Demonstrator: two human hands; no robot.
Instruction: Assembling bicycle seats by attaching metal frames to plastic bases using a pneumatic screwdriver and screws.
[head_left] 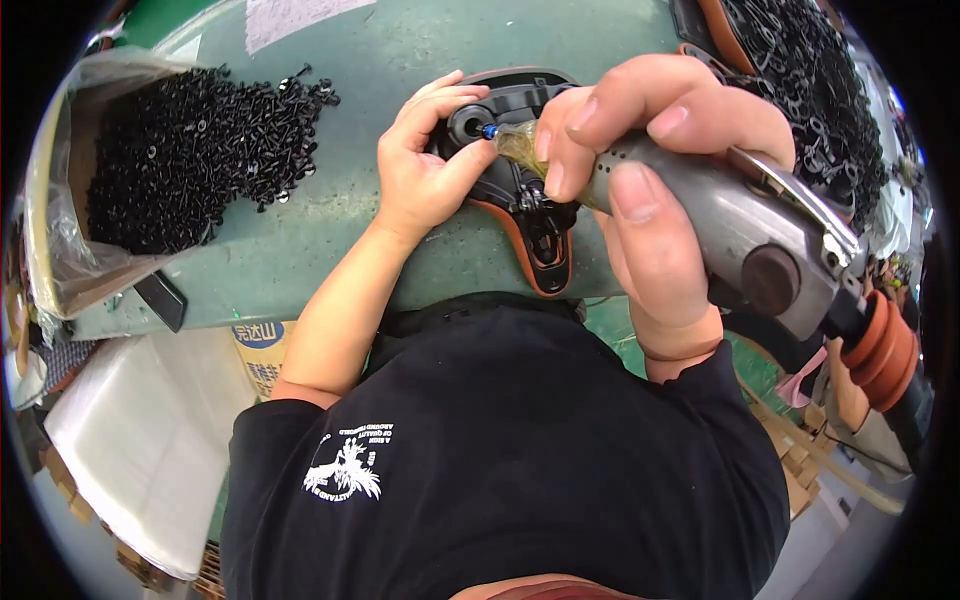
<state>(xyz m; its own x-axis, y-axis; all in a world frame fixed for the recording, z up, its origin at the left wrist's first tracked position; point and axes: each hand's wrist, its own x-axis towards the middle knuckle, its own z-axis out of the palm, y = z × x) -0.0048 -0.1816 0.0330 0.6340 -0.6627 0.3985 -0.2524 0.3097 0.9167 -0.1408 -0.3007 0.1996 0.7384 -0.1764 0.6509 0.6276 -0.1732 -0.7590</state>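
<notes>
Saddle-shaped part (512,196), black with an orange edge, lies on the green worktable (345,115) in front of the person, its narrow end directed toward the body and its wide end away. A round black fitting (461,121) is located at the left of the wide end.

Left hand (422,180): grasps the left side of the saddle-shaped part. The fingers extend over the far side of the round fitting; the thumb lies at its near side, just beside the blue tip (488,131) of the driver.

Right hand (655,232): clenched around the grey metal body of the handheld driver (735,205). The thumb bears on the near side, and the fingers wrap over the far side. The driver is tilted, with its front sleeve (520,145), translucent and yellowish, pointing left. The blue tip is at the round fitting; whether it is seated cannot be determined from this angle. A metal lever (800,205) runs along the body, and an orange ribbed boot (882,350) is fitted at the rear.

Adjacent stock: at left, a heap of black screws (200,160) spills from a plastic-lined box (42,190); at far right, a pile of small black parts (815,95)
</notes>
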